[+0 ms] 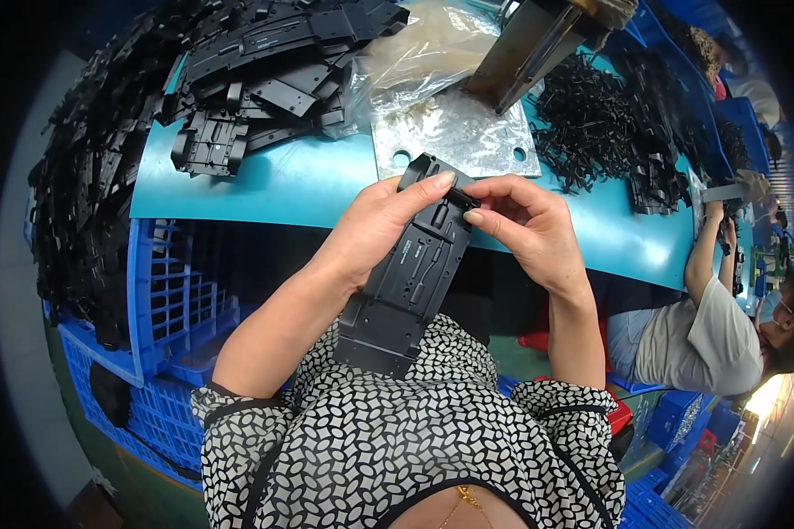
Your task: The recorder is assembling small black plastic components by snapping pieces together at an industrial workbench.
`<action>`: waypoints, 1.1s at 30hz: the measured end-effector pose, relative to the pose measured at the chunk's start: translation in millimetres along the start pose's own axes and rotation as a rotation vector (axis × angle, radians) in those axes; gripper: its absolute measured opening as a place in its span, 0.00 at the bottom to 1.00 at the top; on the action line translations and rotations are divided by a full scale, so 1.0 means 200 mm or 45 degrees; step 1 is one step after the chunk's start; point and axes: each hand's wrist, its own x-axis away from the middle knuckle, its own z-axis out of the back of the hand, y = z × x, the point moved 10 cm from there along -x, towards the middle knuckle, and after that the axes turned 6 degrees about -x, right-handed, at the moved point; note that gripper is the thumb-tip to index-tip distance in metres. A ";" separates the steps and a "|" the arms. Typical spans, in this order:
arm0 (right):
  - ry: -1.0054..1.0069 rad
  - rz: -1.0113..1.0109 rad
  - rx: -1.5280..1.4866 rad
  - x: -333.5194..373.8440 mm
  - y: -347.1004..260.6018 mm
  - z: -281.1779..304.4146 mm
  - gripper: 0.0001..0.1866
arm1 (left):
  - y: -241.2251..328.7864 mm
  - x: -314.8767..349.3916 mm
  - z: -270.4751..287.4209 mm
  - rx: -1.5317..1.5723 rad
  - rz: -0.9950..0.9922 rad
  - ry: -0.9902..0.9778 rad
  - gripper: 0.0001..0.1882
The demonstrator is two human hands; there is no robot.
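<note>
A long black plastic chassis-like part is held in front of my body, tilted, its lower end close to my patterned top. My left hand grips its upper left edge, the thumb lying across the top face. At the upper right edge, my right hand pinches with thumb and forefinger at a small dark piece, whose exact shape is hidden by the fingers. Beyond the hands lies a metal base plate with a tall metal post standing on it.
Similar black parts are heaped at the far left of the teal table. Small black pieces pile up at the right, beyond a clear plastic bag. Blue crates stand at the lower left. A co-worker sits at the right.
</note>
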 end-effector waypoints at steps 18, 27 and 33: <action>-0.035 -0.088 0.000 -0.01 0.05 0.00 0.11 | -0.01 0.00 0.00 -0.064 0.050 -0.014 0.18; 0.148 0.371 0.547 0.04 -0.20 -0.03 0.13 | 0.08 0.02 0.02 -0.134 -0.179 0.104 0.15; 0.366 0.806 0.514 0.19 -0.26 -0.08 0.16 | 0.16 0.14 -0.03 -0.149 -0.518 0.067 0.10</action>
